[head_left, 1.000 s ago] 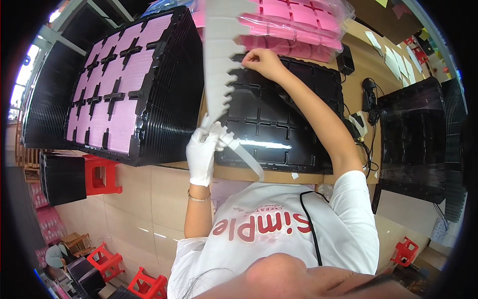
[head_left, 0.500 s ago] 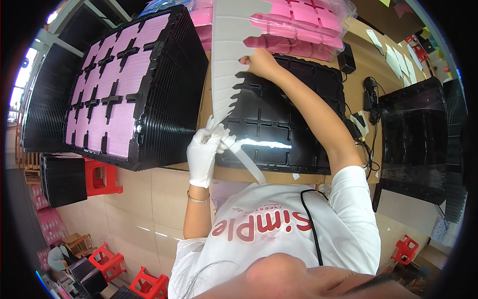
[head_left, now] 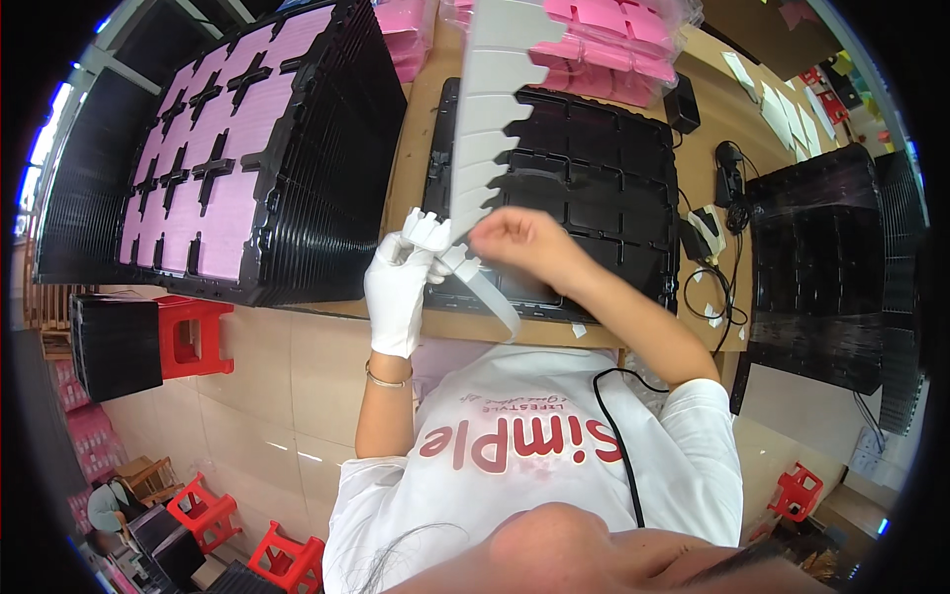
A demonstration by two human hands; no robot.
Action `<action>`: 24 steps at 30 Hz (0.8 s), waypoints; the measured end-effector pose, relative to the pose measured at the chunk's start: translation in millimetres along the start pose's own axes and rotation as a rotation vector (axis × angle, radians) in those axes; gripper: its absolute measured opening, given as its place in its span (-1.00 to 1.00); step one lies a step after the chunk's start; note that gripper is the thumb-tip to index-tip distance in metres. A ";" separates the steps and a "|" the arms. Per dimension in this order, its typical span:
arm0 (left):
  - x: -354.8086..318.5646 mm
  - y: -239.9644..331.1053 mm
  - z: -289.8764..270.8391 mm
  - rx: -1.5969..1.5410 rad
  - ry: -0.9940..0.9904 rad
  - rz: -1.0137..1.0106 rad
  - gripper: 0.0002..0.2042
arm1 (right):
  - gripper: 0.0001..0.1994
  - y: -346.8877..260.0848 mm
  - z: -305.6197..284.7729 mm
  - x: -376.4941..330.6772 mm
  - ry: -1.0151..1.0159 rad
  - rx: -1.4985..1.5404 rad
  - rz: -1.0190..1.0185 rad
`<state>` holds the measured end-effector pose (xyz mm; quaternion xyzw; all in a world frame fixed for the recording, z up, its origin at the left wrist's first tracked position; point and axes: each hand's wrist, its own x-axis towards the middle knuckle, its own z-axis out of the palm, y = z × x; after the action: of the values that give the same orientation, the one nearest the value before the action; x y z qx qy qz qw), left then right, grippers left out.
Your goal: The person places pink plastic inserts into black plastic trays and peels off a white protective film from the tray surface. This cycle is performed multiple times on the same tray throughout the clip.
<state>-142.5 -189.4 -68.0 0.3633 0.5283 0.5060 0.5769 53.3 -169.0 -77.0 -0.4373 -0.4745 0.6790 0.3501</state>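
My left hand [head_left: 396, 297], in a white glove, is closed around the lower end of a long white sheet strip [head_left: 483, 129] with a notched right edge. Small white tabs [head_left: 426, 230] stick up above its fingers, and a narrow white strip [head_left: 495, 305] hangs down from it to the right. My bare right hand [head_left: 524, 246] is beside the strip's notched edge, its fingers curled together; whether anything is between them is hidden. Beneath both hands lies a black plastic tray [head_left: 604, 198] with moulded dividers.
At the left rises a tall stack of black trays [head_left: 336, 158] with pink sheets [head_left: 188, 178] in the top one. Pink packs in clear film [head_left: 614, 40] lie at the back. Cables [head_left: 730, 297] and a black box [head_left: 681, 104] are at the right. Red stools [head_left: 198, 337] stand on the floor.
My right hand has come down and nearer along the strip's notched edge, close to my left hand. The strip's upper part has shifted right, uncovering more of the tray's left side.
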 end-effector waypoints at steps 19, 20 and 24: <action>-23.6 -19.2 -36.0 0.030 0.118 -0.019 -0.85 | -0.87 8.4 28.2 25.4 0.002 -1.023 -0.433; -23.4 -17.8 -35.0 0.034 0.111 -0.025 -0.85 | -0.86 9.0 30.4 22.9 0.021 -1.020 -0.420; -23.6 -15.9 -32.1 0.046 0.090 -0.062 -0.85 | -0.86 16.6 35.8 19.4 0.149 -1.041 -0.452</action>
<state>-169.1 -219.5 -83.2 0.3369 0.5760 0.4915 0.5596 11.9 -168.8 -91.9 -0.4863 -0.8022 0.2315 0.2577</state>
